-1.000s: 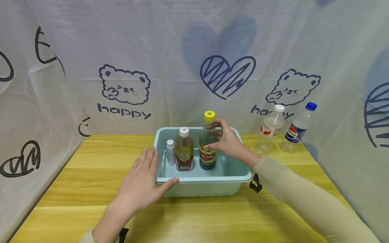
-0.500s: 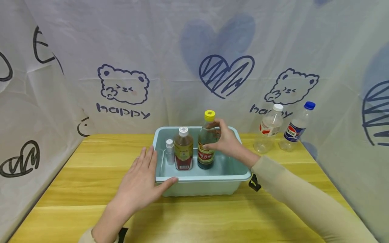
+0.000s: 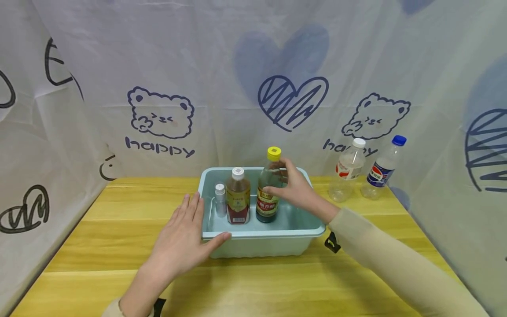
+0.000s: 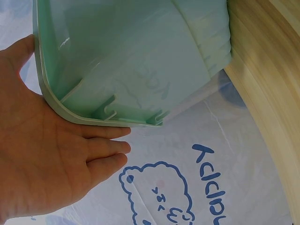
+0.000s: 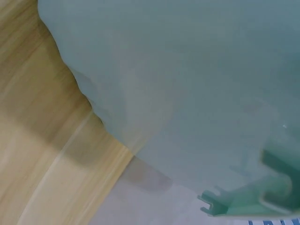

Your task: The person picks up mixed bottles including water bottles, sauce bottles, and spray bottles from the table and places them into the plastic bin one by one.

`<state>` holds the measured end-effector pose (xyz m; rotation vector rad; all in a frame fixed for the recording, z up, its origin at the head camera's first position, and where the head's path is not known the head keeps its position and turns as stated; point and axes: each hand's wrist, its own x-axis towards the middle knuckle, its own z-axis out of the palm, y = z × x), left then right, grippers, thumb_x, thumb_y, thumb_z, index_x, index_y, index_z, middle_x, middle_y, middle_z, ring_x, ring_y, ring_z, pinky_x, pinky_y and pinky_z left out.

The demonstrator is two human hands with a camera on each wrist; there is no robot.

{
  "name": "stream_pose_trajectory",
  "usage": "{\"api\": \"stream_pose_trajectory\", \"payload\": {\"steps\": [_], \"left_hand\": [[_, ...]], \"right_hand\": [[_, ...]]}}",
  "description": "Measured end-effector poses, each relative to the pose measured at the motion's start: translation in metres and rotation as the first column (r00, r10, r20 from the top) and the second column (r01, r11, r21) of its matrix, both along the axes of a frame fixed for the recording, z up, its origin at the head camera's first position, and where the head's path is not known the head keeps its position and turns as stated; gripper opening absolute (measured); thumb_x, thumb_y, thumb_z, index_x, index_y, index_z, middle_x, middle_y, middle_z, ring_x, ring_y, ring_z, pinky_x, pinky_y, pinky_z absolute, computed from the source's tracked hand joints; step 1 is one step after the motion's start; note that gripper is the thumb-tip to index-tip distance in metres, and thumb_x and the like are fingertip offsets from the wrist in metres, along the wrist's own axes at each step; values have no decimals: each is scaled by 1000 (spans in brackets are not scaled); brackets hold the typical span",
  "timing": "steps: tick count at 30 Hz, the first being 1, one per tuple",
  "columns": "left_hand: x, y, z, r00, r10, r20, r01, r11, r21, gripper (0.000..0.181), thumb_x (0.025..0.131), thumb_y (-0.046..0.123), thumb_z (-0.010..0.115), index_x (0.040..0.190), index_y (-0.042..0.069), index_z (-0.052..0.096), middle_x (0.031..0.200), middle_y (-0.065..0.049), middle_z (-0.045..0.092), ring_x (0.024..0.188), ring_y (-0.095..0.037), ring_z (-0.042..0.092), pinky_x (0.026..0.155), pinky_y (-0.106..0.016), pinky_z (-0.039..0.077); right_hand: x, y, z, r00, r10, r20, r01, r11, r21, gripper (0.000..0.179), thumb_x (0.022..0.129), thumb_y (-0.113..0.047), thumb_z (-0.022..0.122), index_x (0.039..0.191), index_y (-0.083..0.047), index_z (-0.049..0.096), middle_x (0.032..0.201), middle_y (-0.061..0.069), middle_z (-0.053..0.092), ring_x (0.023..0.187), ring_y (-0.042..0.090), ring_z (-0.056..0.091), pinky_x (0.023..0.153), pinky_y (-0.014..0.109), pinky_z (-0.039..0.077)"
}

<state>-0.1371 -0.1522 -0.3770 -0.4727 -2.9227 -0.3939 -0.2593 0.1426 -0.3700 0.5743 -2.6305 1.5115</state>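
Observation:
A pale blue-green plastic basin (image 3: 261, 247) stands on the wooden table. In it, my right hand (image 3: 299, 187) grips a dark vinegar bottle (image 3: 267, 204) with a yellow cap by its upper body; the bottle leans slightly, its cap to the right. To its left stand a red-brown drink bottle (image 3: 238, 200) with a white cap and a small clear bottle (image 3: 220, 204). My left hand (image 3: 178, 240) lies with straight fingers along the basin's left rim, its thumb at the front rim. The left wrist view shows that palm against the rim's corner. The right wrist view shows only the basin's outside wall (image 5: 164, 93), no hand.
Two clear, capped bottles stand at the table's back right: one with a white cap (image 3: 347, 171), another with a blue cap (image 3: 382, 174). A printed white cloth (image 3: 225, 53) hangs behind and at both sides. The wooden table (image 3: 253, 286) extends in front of the basin.
The foot of the vinegar bottle has shifted slightly left towards the drink bottle, so it now leans a little more. My left hand has stayed on the rim. The head view has shifted slightly.

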Motion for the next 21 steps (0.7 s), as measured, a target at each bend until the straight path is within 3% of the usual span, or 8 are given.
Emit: {"api": "stream_pose_trajectory", "payload": {"steps": [6,12,21], "left_hand": [[-1,0,-1,1000,1,-7,-1,1000,0,117,93,85,40,159,-10,25,168,-28,17,155,-47,17,125,-58,24],[-1,-1,-1,1000,2,-14,-2,1000,0,117,92,85,39,159,-10,25,167,-28,17,155,-47,17,125,-58,23],[-1,0,-2,1000,3,-22,-3,1000,-5,118,92,86,38,159,-10,25,167,-28,17,155,-47,17,125,-57,24]], "right_hand": [[6,8,4,1000,-15,-24,15,1000,-17,81,91,-12,81,155,-1,33,153,22,46,139,42,49,117,53,43],[15,17,10,996,-13,-84,13,1000,-3,79,92,-14,81,155,-4,35,157,18,44,142,37,47,118,55,41],[31,32,11,963,-54,-264,71,996,54,77,94,-14,78,157,-7,36,159,17,42,141,39,49,117,56,42]]}}
